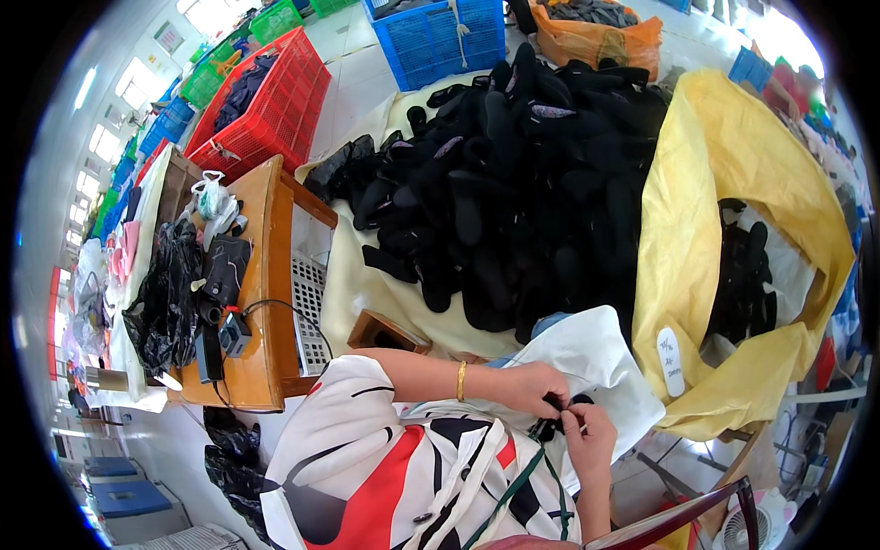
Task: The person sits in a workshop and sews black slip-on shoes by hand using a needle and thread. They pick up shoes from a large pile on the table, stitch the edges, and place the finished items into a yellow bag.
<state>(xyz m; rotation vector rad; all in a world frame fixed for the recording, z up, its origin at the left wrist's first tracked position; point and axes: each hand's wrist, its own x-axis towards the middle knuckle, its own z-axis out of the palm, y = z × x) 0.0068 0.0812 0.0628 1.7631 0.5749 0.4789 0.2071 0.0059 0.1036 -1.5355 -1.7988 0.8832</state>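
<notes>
Over my lap, my left hand (533, 388), with a gold bracelet on its wrist, and my right hand (589, 434) meet with fingertips pinched. Between them is a small black soft piece (548, 427), mostly covered by the fingers, so its exact kind does not show. A white cloth (600, 353) lies across my lap under the hands. Just beyond it spreads a big heap of black cloth shoes (550, 202), some showing patterned insides, on a cream sheet (353, 284).
To the right stands an open yellow sack (683, 202) with more black shoes inside and a white sole-shaped tag (670, 362) on it. At left is a wooden table (266, 339) with black bags and a cable. Red (293, 101) and blue crates (435, 46) stand beyond.
</notes>
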